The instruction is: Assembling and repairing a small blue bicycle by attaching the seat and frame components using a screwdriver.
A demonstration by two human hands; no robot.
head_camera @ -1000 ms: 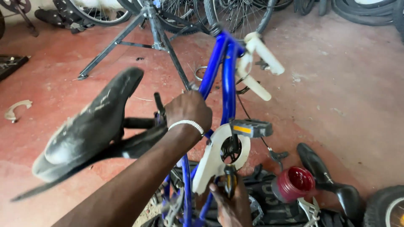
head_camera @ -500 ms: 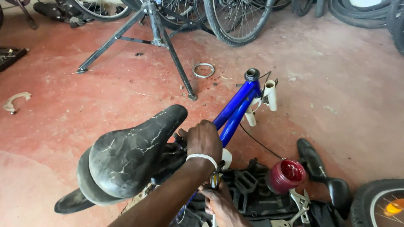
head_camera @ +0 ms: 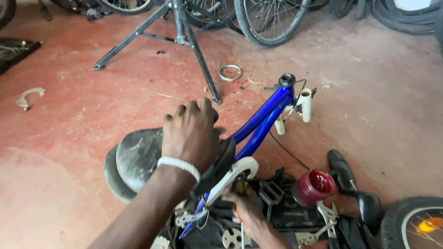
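While the camera looks down over both forearms, the scene reads near to far as follows.

Right hand: the right hand sits lowest in view, fingers curled at the crank area just under the white chain guard; whether it grips a tool or the frame itself I cannot tell.

Left hand: the left hand, with a white beaded wristband, lies palm down, fingers spread, pressing on top of the worn black bicycle saddle, not closed around it.

Frame: the small blue metal bicycle frame lies low over the red concrete floor beneath and beyond the left hand; its long axis runs from the saddle end near the person up and to the right, head tube pointing away.

Beside the frame: a round dark-red cap lies to the right, near a black pedal and a silver spanner (all on a dark heap of parts).

Farther out: a metal ring lies on the floor by the legs of a grey repair stand.

Farthest: spoked bicycle wheels.
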